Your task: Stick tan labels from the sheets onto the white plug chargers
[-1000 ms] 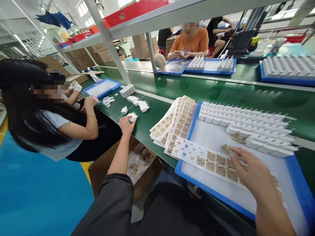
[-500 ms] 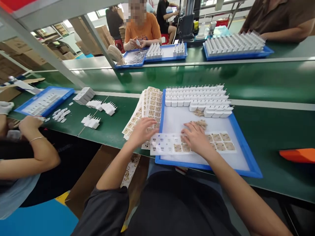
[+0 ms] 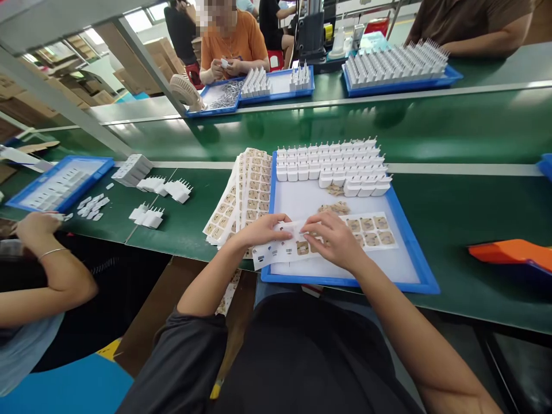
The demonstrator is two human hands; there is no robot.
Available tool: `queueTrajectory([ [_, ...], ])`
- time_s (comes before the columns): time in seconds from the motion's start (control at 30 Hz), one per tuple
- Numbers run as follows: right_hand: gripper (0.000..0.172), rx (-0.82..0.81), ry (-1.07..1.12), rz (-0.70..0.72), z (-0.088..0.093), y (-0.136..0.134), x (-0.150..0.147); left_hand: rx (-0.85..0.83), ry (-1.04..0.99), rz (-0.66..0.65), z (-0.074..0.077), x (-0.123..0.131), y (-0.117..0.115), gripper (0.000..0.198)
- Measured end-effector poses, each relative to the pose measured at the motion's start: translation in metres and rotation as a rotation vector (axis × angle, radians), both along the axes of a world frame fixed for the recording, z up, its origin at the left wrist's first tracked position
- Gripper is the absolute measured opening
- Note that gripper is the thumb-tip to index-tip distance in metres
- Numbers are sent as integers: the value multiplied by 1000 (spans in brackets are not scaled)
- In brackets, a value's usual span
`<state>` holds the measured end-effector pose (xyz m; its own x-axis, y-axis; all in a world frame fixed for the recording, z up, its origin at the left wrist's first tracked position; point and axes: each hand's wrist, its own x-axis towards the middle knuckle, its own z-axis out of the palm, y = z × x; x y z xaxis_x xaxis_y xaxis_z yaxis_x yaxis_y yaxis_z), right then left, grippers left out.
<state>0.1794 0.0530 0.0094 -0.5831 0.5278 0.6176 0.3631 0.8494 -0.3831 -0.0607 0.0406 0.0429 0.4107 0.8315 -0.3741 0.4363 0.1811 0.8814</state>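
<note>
A sheet of tan stickers [image 3: 371, 233] on clear-white backing lies over the front part of a blue-rimmed tray [image 3: 414, 259], its left end lifted past the tray's edge. My left hand [image 3: 265, 230] grips that left end between thumb and fingers. Over the middle of the sheet, my right hand [image 3: 332, 237] has thumb and fingertips pinched together close to the left hand; whatever is between them is too small to make out. Small tan scraps [image 3: 335, 207] sit in the tray just beyond. Rows of white plug adapters [image 3: 332, 164] with upright pins fill the tray's far side.
More sticker sheets [image 3: 241, 195] are stacked left of the tray. White adapters [image 3: 149, 215] and small white pieces [image 3: 92, 207] lie farther left, near a co-worker's hand [image 3: 38, 233]. An orange object [image 3: 509, 253] is at right. Across the belt stand trays of adapters [image 3: 397, 66].
My left hand has closed on the sheet's left end and lifted it. My right hand has drawn left and its fingers have come together. The whole view has shifted slightly.
</note>
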Motion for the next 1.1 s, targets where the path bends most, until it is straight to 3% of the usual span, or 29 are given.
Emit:
queueTrajectory([
  [0.07,9,14,-29,88,0,-3,-2,-106,-115,44,-4,-1,1,41],
  [0.27,9,38,-7,110,-4,-4,-5,-278,-283,126,-10,-4,2,53],
  [0.43,9,19,43,152,1,-4,-3,-292,-309,87,-11,-8,6,54],
  [0.63,12,-163,136,247,12,-5,0,-219,-223,-47,-3,-16,12,51],
  [0.8,12,-220,167,201,14,-7,0,-207,-230,-71,3,-10,10,56],
  [0.93,9,-407,93,177,15,-10,1,-186,-277,-38,4,-2,6,60],
  [1.1,20,-577,36,176,16,-11,0,-178,-270,-21,6,4,2,55],
])
